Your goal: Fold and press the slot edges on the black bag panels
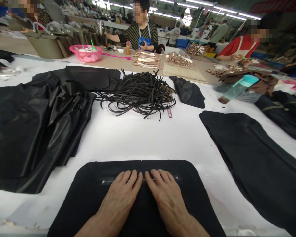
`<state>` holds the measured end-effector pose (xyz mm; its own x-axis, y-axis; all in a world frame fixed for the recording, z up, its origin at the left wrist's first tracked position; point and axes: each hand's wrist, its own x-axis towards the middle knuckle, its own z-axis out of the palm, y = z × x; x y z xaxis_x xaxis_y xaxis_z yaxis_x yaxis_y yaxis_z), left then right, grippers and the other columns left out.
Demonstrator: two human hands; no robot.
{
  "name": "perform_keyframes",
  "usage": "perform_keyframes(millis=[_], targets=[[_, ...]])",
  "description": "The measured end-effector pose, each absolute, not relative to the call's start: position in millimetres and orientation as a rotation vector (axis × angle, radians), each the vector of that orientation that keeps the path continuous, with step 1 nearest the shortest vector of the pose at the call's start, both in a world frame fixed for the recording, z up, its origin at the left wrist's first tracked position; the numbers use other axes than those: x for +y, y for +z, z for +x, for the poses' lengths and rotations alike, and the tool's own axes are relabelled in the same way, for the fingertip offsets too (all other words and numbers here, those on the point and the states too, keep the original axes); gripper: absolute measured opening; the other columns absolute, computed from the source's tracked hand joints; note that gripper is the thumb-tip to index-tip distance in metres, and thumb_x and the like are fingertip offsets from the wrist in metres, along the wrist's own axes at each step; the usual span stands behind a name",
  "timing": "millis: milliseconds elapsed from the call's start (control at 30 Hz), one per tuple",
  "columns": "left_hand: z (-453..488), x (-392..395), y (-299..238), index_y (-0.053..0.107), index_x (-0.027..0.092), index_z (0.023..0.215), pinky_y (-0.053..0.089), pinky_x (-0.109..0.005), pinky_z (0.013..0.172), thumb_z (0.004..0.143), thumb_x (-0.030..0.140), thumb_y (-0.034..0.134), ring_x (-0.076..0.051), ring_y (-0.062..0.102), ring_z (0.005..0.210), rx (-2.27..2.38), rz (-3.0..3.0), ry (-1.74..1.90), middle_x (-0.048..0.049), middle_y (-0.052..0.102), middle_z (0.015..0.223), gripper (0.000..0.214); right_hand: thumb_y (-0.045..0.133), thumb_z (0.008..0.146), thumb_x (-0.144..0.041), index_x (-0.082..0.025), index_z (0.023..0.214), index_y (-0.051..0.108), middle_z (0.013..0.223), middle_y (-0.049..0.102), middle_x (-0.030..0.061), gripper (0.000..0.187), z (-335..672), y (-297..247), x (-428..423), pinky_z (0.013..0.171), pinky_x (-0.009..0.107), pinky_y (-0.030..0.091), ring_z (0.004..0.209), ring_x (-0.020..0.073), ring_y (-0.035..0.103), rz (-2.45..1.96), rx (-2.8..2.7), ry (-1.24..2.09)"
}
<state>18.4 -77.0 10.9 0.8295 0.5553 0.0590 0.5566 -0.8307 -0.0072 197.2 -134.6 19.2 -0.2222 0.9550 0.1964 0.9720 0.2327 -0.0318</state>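
A black fabric panel [88, 187] with rounded corners lies on the white table in front of me. A thin pale slit line [106, 181] runs across its upper part. My left hand [120, 194] and my right hand [164, 194] lie flat on the panel side by side, fingers stretched out with their tips on the slit line. Neither hand holds anything.
A pile of shiny black lining [32, 125] lies at the left, a tangle of black strips [140, 93] at the centre back, and long black fabric pieces [256, 158] at the right. A pink basin [86, 54] and a teal-capped bottle [236, 89] stand farther off. Other people work at the far tables.
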Motion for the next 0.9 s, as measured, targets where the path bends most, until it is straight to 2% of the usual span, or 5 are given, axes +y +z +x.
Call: perform_keyframes(millis=[233,467,667,767,900], targets=[[24,-73,15,0.047,0.015,0.125,0.043,-0.038,0.091,0.079,0.000,0.041,-0.024,0.051,0.108,-0.925,-3.081,0.101,-0.0104,0.056,0.121,0.050,0.056,0.074,-0.005,-0.016,0.122,0.050,0.105,0.058,0.0056,0.050,206,10,-142,0.086,0.035,0.044,0.096,0.0230,0.051,-1.868,-2.402,-0.120],[31,-80,18,0.039,0.019,0.132,0.043,-0.041,0.091,0.083,0.005,0.042,-0.026,0.050,0.108,-0.985,-3.035,0.103,-0.0123,0.053,0.123,0.051,0.049,0.073,-0.002,-0.017,0.123,0.050,0.100,0.059,0.0065,0.052,196,15,-139,0.076,0.038,0.051,0.087,0.0246,0.054,-1.899,-2.464,-0.210],[10,-80,18,0.038,0.008,0.130,0.037,-0.038,0.100,0.083,0.014,0.045,-0.026,0.044,0.115,-0.980,-3.115,0.057,-0.0153,0.048,0.128,0.048,0.042,0.072,0.000,-0.015,0.118,0.053,0.102,0.061,0.0086,0.050,227,7,-149,0.076,0.035,0.053,0.092,0.0236,0.056,-1.750,-2.418,-0.350],[-11,-79,18,0.040,0.005,0.128,0.037,-0.035,0.100,0.076,0.004,0.043,-0.025,0.045,0.114,-1.072,-3.042,0.067,-0.0152,0.050,0.126,0.052,0.039,0.075,-0.001,-0.014,0.119,0.052,0.103,0.062,0.0104,0.048,246,6,-157,0.075,0.031,0.055,0.092,0.0230,0.057,-1.711,-2.427,-0.415],[-38,-80,19,0.044,0.008,0.126,0.042,-0.033,0.097,0.068,-0.008,0.036,-0.024,0.049,0.113,-1.220,-2.922,0.113,-0.0129,0.052,0.126,0.061,0.038,0.076,-0.002,-0.014,0.118,0.054,0.105,0.062,0.0109,0.046,253,8,-163,0.075,0.030,0.055,0.093,0.0230,0.058,-1.705,-2.428,-0.458]])
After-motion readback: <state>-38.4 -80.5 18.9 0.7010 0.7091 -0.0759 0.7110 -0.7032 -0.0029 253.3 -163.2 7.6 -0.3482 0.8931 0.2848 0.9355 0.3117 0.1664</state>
